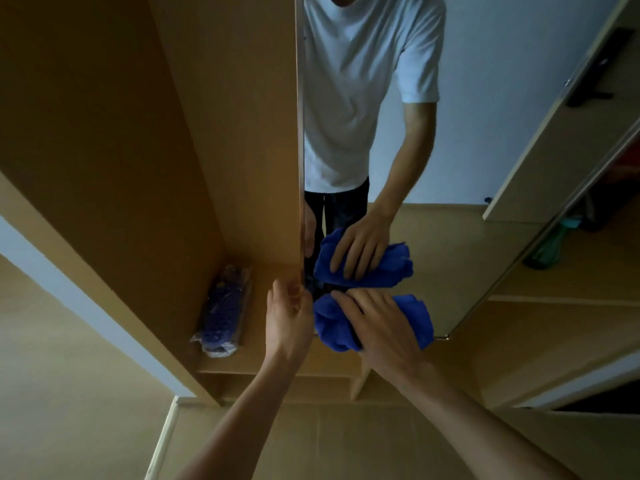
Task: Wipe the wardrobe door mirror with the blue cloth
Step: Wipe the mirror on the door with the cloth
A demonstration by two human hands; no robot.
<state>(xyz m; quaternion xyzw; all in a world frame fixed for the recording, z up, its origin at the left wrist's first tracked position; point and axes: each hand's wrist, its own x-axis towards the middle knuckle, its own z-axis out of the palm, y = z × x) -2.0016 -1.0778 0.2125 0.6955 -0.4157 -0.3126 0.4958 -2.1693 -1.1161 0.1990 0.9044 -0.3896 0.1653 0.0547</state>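
Wardrobe (104,150) open, light wood inside. The wardrobe door (300,133) swings toward the camera and is seen edge-on, with the mirror (467,150) on its right-hand face. The mirror reflects the person's white T-shirt, an arm and the cloth. Blue cloth (330,327) is bunched up against the glass near the mirror's bottom edge, at its left side. Right hand (377,323) lies flat on top of the cloth, fingers (346,299) straight and slightly spread, pressing it to the mirror. Left hand (289,317) is just beside it at the door's lower edge, fingers curled round that edge and gripping it. Hands are close but not touching. A plastic-wrapped packet (225,310) of something dark blue lies on the wardrobe's bottom shelf (263,355), left of the door.
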